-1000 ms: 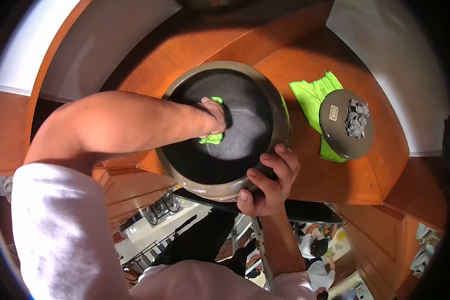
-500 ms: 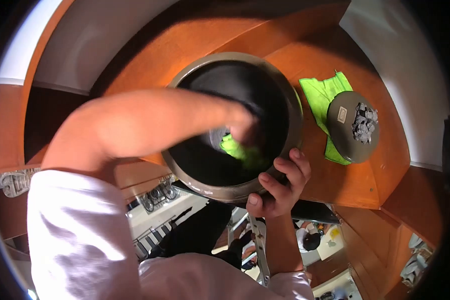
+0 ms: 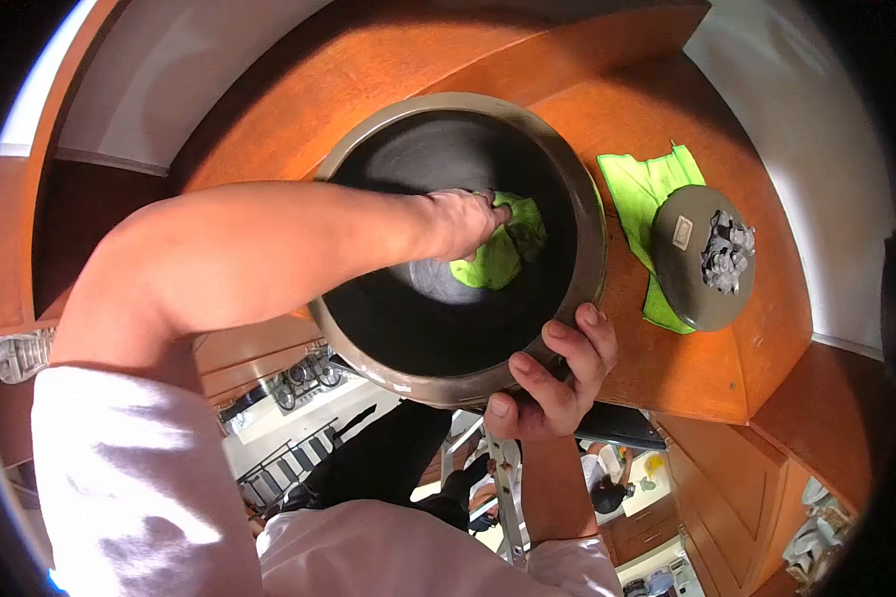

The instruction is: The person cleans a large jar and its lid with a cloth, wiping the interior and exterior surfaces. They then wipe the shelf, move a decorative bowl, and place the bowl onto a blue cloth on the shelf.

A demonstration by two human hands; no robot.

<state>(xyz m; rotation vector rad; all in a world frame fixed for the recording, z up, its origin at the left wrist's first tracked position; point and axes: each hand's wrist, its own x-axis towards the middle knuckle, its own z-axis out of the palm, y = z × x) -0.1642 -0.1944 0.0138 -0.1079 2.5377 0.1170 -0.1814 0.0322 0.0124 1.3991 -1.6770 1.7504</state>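
Note:
A large round pot (image 3: 458, 102) with a brown-grey rim and dark inside stands on the wooden surface, its mouth facing me. Inside it, my left hand (image 3: 465, 221) presses a bright green cloth (image 3: 498, 261) against the inner wall or bottom. The fingers are bunched on the cloth and partly hidden. My right hand (image 3: 560, 380) grips the pot's near right rim, fingertips bent along the edge. To the right lies a round grey-brown lid (image 3: 682, 274) with a silvery figured knob and a small label. It rests partly on another green cloth (image 3: 639, 184).
The orange-brown wooden ledge (image 3: 667, 373) curves around the pot, backed by a pale wall (image 3: 767, 179). Far below are a metal ladder (image 3: 509, 497), a person with dark hair (image 3: 608, 493), and wooden cabinets (image 3: 727, 488). Wrapped items (image 3: 816, 532) sit at the lower right.
My left hand has moved up slightly inside the pot, and the green cloth now spreads to the right of it. My right hand stays on the rim.

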